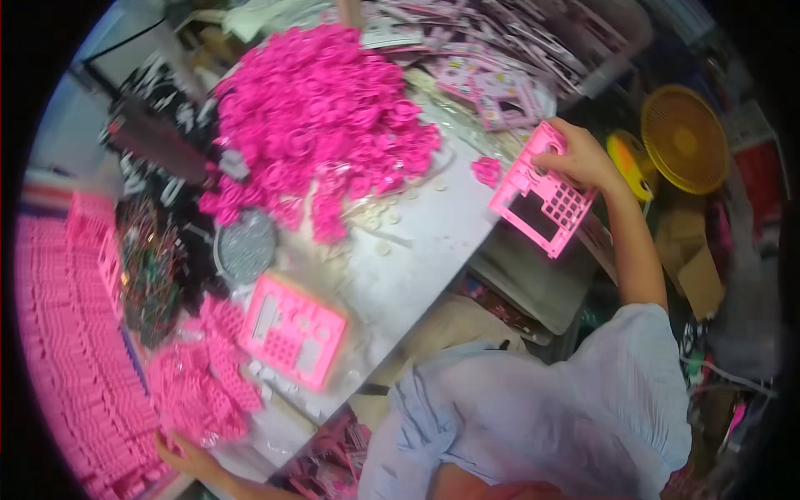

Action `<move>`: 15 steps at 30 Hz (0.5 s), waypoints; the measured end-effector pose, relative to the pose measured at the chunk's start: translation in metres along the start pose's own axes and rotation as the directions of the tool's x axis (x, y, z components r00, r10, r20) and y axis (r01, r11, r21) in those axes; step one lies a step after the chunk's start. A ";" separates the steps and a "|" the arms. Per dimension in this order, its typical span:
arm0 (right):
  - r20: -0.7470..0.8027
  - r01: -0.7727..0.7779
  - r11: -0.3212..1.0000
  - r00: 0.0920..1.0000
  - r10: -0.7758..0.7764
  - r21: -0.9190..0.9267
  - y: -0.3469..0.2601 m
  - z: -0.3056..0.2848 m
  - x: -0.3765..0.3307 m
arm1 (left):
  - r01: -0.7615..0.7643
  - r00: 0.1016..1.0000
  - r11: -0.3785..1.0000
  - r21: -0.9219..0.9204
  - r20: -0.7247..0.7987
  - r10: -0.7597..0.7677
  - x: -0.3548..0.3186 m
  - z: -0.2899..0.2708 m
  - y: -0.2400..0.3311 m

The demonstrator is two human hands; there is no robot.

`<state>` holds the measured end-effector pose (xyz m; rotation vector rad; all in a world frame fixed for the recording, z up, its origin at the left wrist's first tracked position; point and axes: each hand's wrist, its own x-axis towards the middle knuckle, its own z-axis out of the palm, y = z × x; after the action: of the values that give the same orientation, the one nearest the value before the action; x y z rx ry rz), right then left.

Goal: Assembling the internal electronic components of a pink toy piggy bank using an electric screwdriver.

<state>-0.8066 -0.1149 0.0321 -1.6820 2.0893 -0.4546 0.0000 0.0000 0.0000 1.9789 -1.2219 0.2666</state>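
Drop is the main risk. Pink panel (pixel 550 190) is gripped one-handed by the right hand (pixel 586 158), near its upper end only, and most of it is cantilevered past the fingers, overlapping the edge of the table (pixel 417 258) in view. If the grip is loosened or twisted, the panel could be dropped off the table edge toward the grey bin (pixel 533 287). Flex also likely: frame is cut by a big window and a key grid, so the thin bars could be bent if squeezed hard. Loose pink bit (pixel 485 171) sits just beside the panel's left corner in view; could be knocked off if the panel is swung low.

Left side: stacked pink parts (pixel 79 350) and bagged pink mesh (pixel 200 375) are close to the left hand (pixel 196 462). A stack could be toppled, or the bag snagged, by a careless sweep.

Finger state: panel is pinched by the right fingers, thumb laid on its face by a round hole, the rest mostly hidden behind. So panel is in the grip, its window and grid below the thumb, clear of the fingers. Left fingers are spread, nothing seen held; contact with the stack can't be confirmed. Second panel (pixel 293 331) is left on the table, well apart from the right fingers.
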 end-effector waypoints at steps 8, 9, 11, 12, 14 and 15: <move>0.452 -0.513 0.560 0.854 0.257 0.651 0.076 0.073 -0.106 | -0.262 0.922 0.881 -0.393 0.167 0.349 -0.122 0.038 0.116; 0.463 -0.547 0.481 0.837 0.292 0.685 0.098 0.107 -0.129 | -0.250 0.904 0.851 -0.463 0.203 0.376 -0.129 0.044 0.126; 0.597 -0.669 0.253 0.740 0.310 0.699 0.139 0.170 -0.172 | -0.235 0.871 0.822 -0.519 0.262 0.415 -0.139 0.044 0.142; 0.651 -0.705 0.072 0.685 0.326 0.706 0.156 0.196 -0.196 | -0.226 0.857 0.818 -0.529 0.291 0.425 -0.141 0.043 0.145; 0.757 -0.701 -0.290 0.573 0.315 0.651 0.183 0.233 -0.241 | -0.203 0.826 0.812 -0.547 0.350 0.442 -0.143 0.040 0.149; 0.743 -0.659 -0.344 0.579 0.335 0.669 0.193 0.242 -0.256 | -0.182 0.811 0.805 -0.565 0.377 0.448 -0.143 0.040 0.150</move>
<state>-0.7982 0.1781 -0.2420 0.2657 1.2316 -0.9952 -0.2072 0.0318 -0.0280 1.3916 -1.7570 -0.4034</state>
